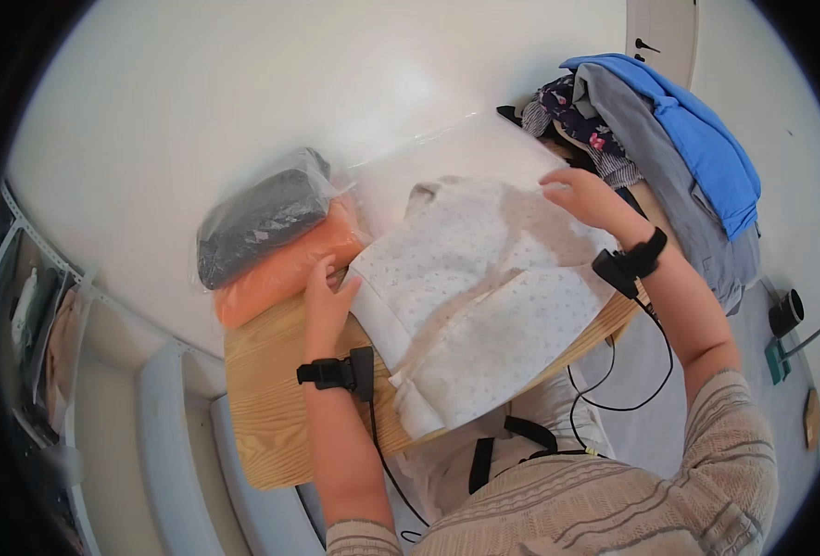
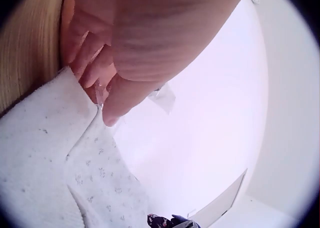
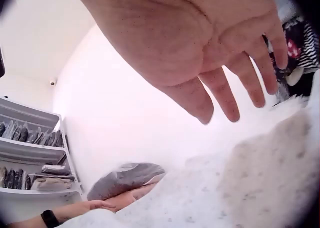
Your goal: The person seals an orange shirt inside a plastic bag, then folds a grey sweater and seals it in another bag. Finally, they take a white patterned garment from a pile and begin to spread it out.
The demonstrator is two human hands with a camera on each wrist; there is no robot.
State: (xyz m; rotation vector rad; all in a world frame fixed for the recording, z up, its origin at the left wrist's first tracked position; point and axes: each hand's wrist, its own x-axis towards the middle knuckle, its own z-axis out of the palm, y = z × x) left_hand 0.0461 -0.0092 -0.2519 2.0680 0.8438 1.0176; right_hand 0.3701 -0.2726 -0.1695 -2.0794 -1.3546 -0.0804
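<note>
A white garment (image 1: 484,278) with a small printed pattern lies spread over the wooden table, its folds overlapping and its lower edge at the table's front. My left hand (image 1: 328,301) is at its left edge, beside an orange bundle in clear plastic (image 1: 290,269). In the left wrist view the left thumb and loosely bent fingers (image 2: 92,63) are right at the cloth's edge. Over the garment's upper right part is my right hand (image 1: 588,196), its fingers extended and spaced apart in the right wrist view, with nothing in them.
A dark grey bundle in plastic (image 1: 262,218) leans on the orange one. Clear plastic (image 1: 456,148) lies behind the garment. Blue (image 1: 688,120) and grey clothes (image 1: 642,130) are heaped at the right. Shelving (image 1: 160,435) stands at the left; a cable (image 1: 614,408) hangs from the right wrist.
</note>
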